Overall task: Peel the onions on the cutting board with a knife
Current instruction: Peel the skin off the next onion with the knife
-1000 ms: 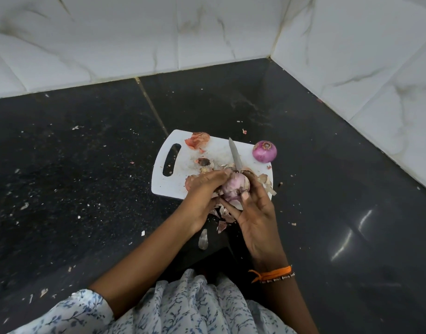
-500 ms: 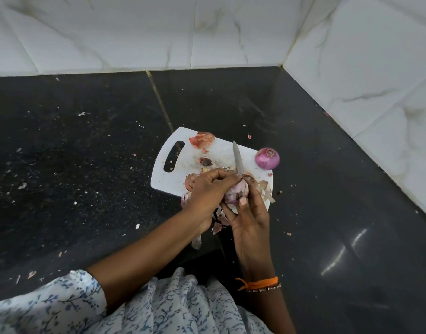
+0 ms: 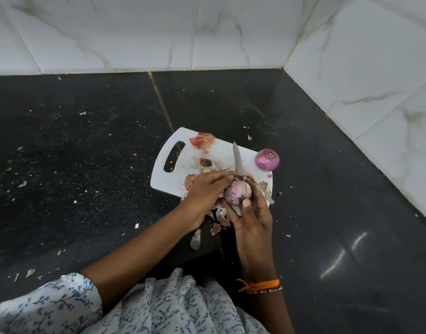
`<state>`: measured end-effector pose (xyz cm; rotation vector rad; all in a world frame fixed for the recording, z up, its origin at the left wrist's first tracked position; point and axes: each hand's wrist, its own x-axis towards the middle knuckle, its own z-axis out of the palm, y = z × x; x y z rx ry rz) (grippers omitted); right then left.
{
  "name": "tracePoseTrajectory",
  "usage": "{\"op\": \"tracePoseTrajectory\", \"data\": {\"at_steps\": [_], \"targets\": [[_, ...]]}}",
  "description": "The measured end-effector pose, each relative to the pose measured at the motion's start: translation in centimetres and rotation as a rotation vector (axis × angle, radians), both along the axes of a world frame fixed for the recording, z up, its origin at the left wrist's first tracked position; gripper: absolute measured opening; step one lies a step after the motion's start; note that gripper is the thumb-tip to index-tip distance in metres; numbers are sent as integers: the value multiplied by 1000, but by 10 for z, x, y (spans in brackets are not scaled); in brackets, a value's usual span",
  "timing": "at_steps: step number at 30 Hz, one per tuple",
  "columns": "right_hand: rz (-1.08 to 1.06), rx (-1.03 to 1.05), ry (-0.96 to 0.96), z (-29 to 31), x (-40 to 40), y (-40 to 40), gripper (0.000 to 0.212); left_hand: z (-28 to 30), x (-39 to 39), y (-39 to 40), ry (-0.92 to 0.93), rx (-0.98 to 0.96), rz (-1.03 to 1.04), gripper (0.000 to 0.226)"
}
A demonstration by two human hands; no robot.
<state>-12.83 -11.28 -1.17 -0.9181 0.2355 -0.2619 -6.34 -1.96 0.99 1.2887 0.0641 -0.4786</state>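
**Onion held over the near edge of the cutting board**

A pale, partly peeled onion (image 3: 237,192) sits between both hands just above the near right edge of the white cutting board (image 3: 183,169). The right hand (image 3: 253,222) cups it from below and from the right, with the thumb laid against the onion's near side and the fingers curled round its far side. The left hand (image 3: 204,189) comes in from the left, its fingers bent over the top of the onion, where the fingertips meet a dark scrap of skin at the crown. A knife (image 3: 238,159) points away from the person, its blade rising out from between the two hands and lying over the board; the handle is hidden, so I cannot tell which hand holds it.

A second onion (image 3: 267,159), purple and already peeled, rests at the board's far right corner, partly over the edge. Loose onion skins (image 3: 202,140) lie near the board's far edge by the handle slot, and more peelings (image 3: 218,218) are heaped under the hands and on the black counter (image 3: 86,165). An orange thread and a bead bracelet (image 3: 260,285) circle the right wrist. A floral sleeve (image 3: 50,307) covers the left upper arm.
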Motion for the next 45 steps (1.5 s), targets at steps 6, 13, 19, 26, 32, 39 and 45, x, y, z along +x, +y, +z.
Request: {"op": "tracePoseTrajectory", "data": {"at_steps": [6, 13, 19, 26, 32, 39, 45], "targets": [[-13, -26, -3, 2, 1, 4, 35, 1, -2, 5, -317, 122, -25, 26], [-62, 59, 35, 4, 2, 0, 31, -6, -6, 4, -336, 132, -112, 48], [37, 81, 32, 10, 2, -8, 27, -6, -6, 8, -376, 117, -147, 29], [-77, -231, 76, 18, 6, -8, 22, -5, -10, 9, -484, 78, -250, 39], [-186, -343, 105, 22, 10, -7, 4, -9, -10, 7, -483, 62, -258, 40], [-224, -379, 182, 22, 18, -1, 21, -15, -8, 12, -484, 118, -260, 40], [-257, -342, 314, 18, 24, -2, 28, -19, -9, 14, -468, 93, -283, 39]]}}
